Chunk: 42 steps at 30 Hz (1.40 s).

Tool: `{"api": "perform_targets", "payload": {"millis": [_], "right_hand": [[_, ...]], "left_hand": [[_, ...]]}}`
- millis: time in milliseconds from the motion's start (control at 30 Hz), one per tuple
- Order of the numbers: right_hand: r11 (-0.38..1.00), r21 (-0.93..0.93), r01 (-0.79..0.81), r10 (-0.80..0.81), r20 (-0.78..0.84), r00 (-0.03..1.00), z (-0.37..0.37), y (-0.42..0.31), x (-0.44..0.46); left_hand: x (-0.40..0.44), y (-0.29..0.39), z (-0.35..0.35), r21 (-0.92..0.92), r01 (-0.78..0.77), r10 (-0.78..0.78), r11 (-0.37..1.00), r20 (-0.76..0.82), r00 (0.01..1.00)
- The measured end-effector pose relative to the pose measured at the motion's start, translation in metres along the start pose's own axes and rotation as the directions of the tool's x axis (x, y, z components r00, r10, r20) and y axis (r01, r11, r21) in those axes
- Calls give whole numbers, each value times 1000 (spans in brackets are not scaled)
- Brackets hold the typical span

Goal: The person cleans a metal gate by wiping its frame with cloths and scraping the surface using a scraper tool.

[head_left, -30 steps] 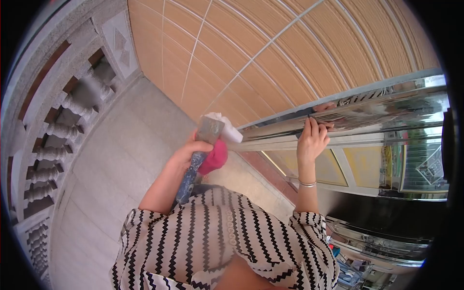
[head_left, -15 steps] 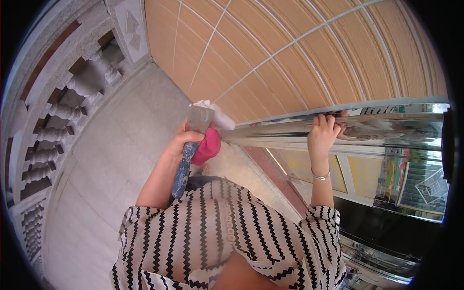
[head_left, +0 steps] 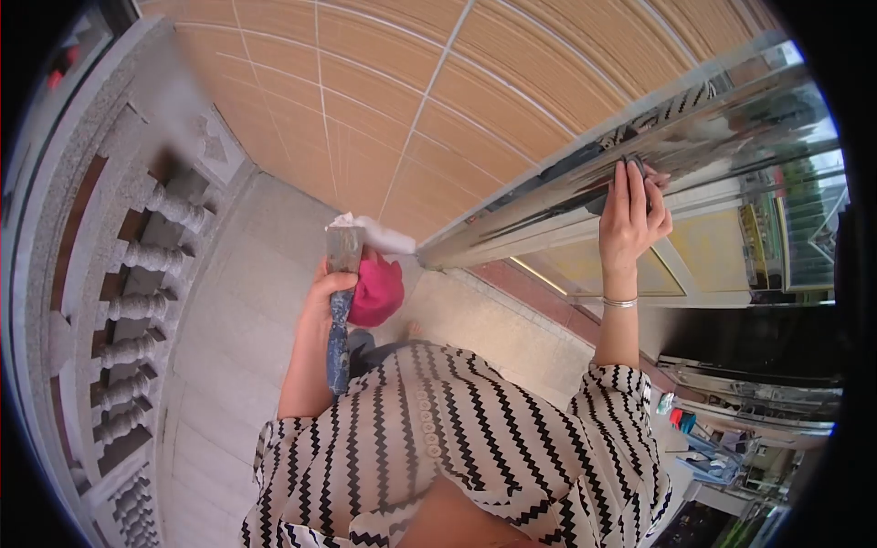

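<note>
Your two hands were well apart. Your left hand (head_left: 320, 290), left of the frame's centre, was clamped around a scraper (head_left: 343, 315), its thumb across the front where the flat metal blade met the speckled blue handle. The blade pointed toward the top of the frame and the handle toward the bottom. A bunched pink cloth (head_left: 379, 290) hung just right of the scraper, and a white bundle (head_left: 388, 237) stuck out beyond the blade toward the centre; whether your fingers gripped that bundle, you could not tell.

Your right hand (head_left: 633, 215), right of centre and wearing a bracelet (head_left: 620, 302), had its fingers bent over a small dark piece (head_left: 642, 171), up against the shiny metal trim (head_left: 731, 151). Your fingers hid most of that piece. The trim slanted from the centre to the upper right, along the foot of the tan tiled wall (head_left: 384, 100). A stone balustrade (head_left: 137, 306) stood at the left, beside the pale floor (head_left: 237, 310).
</note>
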State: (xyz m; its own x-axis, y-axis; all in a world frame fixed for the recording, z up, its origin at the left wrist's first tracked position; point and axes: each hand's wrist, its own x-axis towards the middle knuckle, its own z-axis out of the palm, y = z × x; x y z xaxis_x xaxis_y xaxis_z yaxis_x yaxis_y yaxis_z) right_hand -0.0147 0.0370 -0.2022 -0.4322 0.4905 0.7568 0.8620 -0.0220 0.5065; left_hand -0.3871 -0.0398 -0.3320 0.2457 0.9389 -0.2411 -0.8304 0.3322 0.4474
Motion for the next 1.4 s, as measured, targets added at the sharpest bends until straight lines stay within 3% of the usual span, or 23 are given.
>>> {"api": "perform_targets", "payload": {"millis": [33, 200, 233, 300, 400, 500, 633, 667, 767, 833, 900, 967, 1067, 1167, 1233, 1333, 1400], "right_hand": [[996, -3, -88, 88, -76, 993, -2, 10, 5], [889, 212, -405, 425, -58, 903, 60, -35, -65], [793, 276, -542, 566, -6, 825, 69, -55, -82], [467, 450, -761, 805, 139, 576, 76, -93, -101], [358, 265, -896, 840, 329, 432, 83, -133, -137], [211, 236, -949, 877, 383, 291, 90, -162, -162], [-320, 269, -909, 846, 512, -146, 102, -204, -193], [-359, 285, -889, 846, 501, -181, 109, -210, -195], [-429, 338, -838, 852, 461, -250, 110, -212, -179], [-263, 465, -846, 936, 337, -106, 72, -168, -125], [-52, 568, -821, 963, 247, 111, 27, -111, -80], [55, 625, -779, 962, 176, 209, 11, -78, -58], [197, 639, -744, 939, 96, 331, 34, -89, -92], [-47, 491, -870, 965, 248, 88, 61, -155, -141], [-371, 395, -840, 902, 369, -224, 90, -203, -181], [-471, 403, -785, 873, 342, -348, 107, -224, -203], [-537, 291, -792, 830, 353, -432, 115, -233, -196]], "left_hand": [[3, -5, 2, 47, 16, -17, 999, 24, 1000], [22, -11, 0, 294, 27, -65, 955, 121, 991], [24, -9, -4, 311, 4, -38, 950, 106, 994], [27, -4, -11, 344, -9, -22, 939, 85, 996], [40, -9, 11, 392, -20, -38, 920, 140, 989], [62, -9, 5, 457, 81, -206, 886, 230, 951], [76, -15, 30, 484, 153, -339, 862, 326, 883], [79, -14, 34, 492, 153, -346, 857, 329, 879], [91, 2, 26, 511, 162, -364, 844, 323, 874], [82, -6, 48, 565, 112, -318, 818, 281, 906], [77, -12, 61, 590, 107, -319, 800, 268, 909], [77, -13, 61, 590, 116, -339, 799, 284, 897], [84, -14, 59, 592, 145, -387, 793, 305, 870], [89, -9, 61, 603, 162, -416, 781, 310, 855], [91, -7, 64, 606, 166, -426, 778, 315, 848], [92, -4, 65, 605, 167, -434, 779, 327, 839], [94, 0, 65, 604, 172, -442, 778, 333, 833]]}}
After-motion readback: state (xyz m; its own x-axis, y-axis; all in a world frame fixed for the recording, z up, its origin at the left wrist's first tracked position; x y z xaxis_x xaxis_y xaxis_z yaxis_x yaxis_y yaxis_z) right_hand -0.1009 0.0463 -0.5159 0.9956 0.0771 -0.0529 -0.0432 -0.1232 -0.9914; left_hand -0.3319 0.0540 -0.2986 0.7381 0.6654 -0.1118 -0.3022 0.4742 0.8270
